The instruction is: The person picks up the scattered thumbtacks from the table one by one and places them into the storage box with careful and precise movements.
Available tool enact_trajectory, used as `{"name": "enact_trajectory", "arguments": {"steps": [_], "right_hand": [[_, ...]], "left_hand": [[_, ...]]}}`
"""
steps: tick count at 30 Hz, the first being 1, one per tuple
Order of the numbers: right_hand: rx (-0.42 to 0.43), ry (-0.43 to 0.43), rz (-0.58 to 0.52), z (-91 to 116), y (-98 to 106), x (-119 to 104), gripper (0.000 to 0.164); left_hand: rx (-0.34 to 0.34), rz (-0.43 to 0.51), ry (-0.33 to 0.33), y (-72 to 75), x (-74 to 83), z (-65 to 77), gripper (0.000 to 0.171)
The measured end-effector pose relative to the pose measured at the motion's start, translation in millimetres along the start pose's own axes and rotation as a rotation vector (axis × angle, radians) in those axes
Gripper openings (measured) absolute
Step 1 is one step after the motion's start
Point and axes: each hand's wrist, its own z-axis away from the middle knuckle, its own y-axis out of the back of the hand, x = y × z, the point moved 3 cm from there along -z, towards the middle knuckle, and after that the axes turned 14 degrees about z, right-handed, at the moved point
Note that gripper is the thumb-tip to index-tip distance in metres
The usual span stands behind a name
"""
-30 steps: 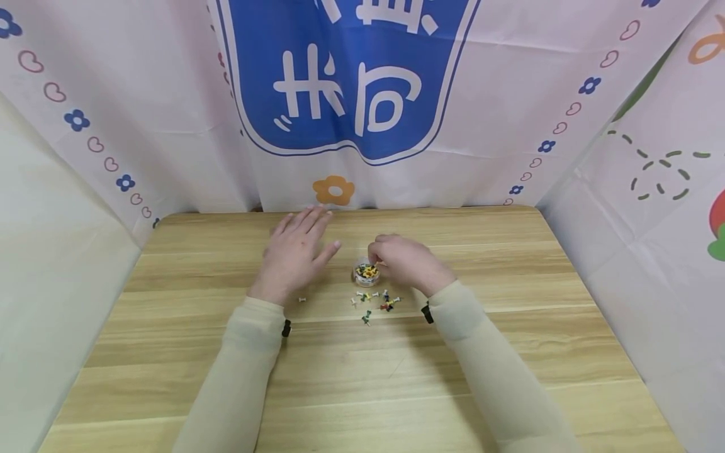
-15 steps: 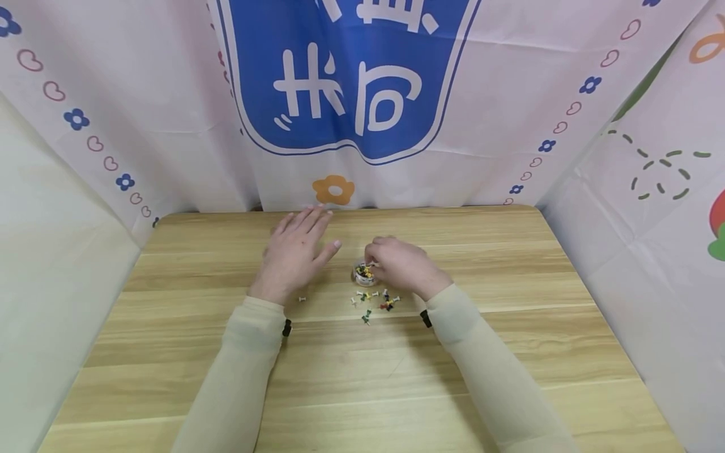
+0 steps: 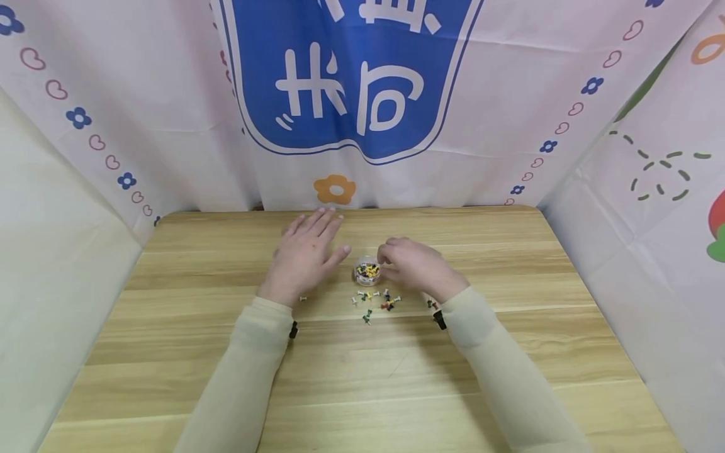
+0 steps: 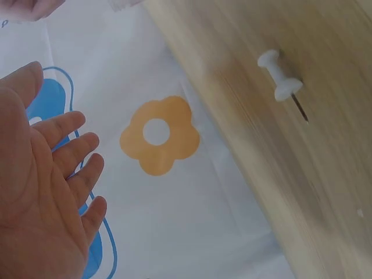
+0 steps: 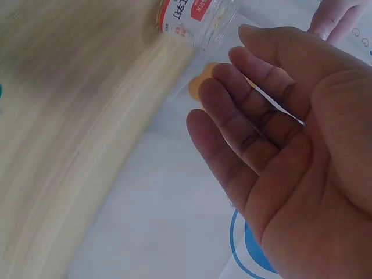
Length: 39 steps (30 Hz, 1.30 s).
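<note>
A small clear jar (image 3: 367, 272) of push pins stands on the table; in the right wrist view the jar (image 5: 195, 20) shows a red and white label. My right hand (image 3: 416, 264) is just right of it, the fingertips close to the rim. In the right wrist view the right hand (image 5: 290, 128) has loosely bent fingers with nothing between them. My left hand (image 3: 303, 258) lies to the jar's left, its fingers spread toward the table's far edge. A white push pin (image 4: 280, 75) lies near the left wrist. Several loose push pins (image 3: 376, 298) lie in front of the jar.
More pins (image 3: 432, 304), green and red, lie by the right wrist. A green pair of pins (image 3: 367, 317) sits nearer the front. The wooden table (image 3: 362, 390) meets a hanging printed cloth (image 3: 481, 176) at its back edge.
My right hand has drawn back to the right from over the jar's mouth. The left hand has shifted slightly right, toward the jar. Pins beside the right wrist have come into view.
</note>
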Motion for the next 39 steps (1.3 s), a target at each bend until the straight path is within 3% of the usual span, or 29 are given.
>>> {"name": "enact_trajectory", "arguments": {"steps": [6, 12, 17, 20, 31, 39], "right_hand": [[-0.014, 0.01, 0.002, 11, -3, 1, 0.016], [-0.061, 0.048, 0.031, 19, -8, -1, 0.025], [-0.054, 0.099, 0.059, 23, -12, -4, 0.013], [-0.056, 0.121, 0.085, 25, -16, -4, 0.007], [-0.1, 0.194, 0.146, 29, -27, -8, 0.01], [-0.099, 0.196, 0.158, 30, -28, -9, 0.01]], "left_hand": [[-0.022, -0.023, -0.001, -3.5, 3.4, -1.4, 0.076], [-0.052, -0.04, -0.006, -8.2, 6.1, -2.4, 0.076], [-0.073, -0.047, -0.007, -11.4, 8.7, -2.5, 0.076], [-0.078, -0.055, -0.015, -13.5, 10.5, -2.7, 0.076], [-0.069, -0.055, -0.045, -17.8, 14.3, -2.2, 0.076], [-0.066, -0.048, -0.049, -17.4, 14.5, -1.8, 0.076]]}}
